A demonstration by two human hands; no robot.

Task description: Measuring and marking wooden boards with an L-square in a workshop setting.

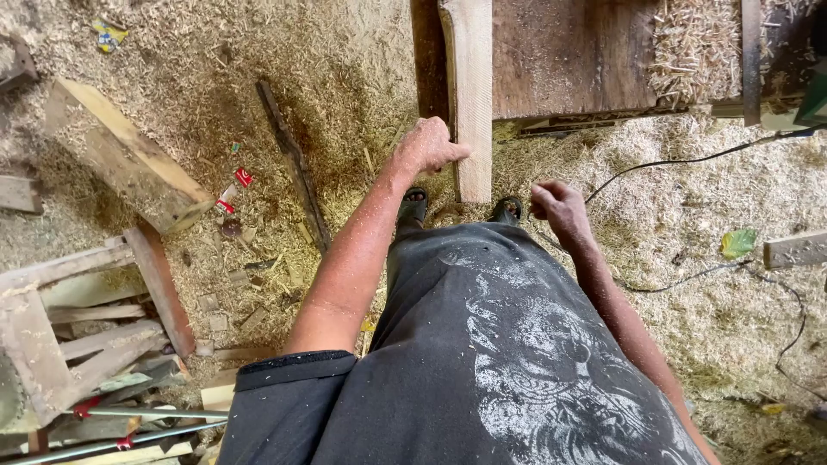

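1. Head view: the left hand [428,146] has its curled fingers closed against the left edge of a long pale planed wooden board [469,95], which lies lengthwise off the dark brown wooden bench top [573,56] and overhangs toward the sandalled feet.
2. The right hand [558,207] hangs loosely curled beside the board's near end and holds nothing.
3. Judgement: bringing that free hand onto the overhanging end would steady the board.
4. Footing deserves care: the black cable [689,159] trails across the sawdust-covered floor [345,77] near the feet.
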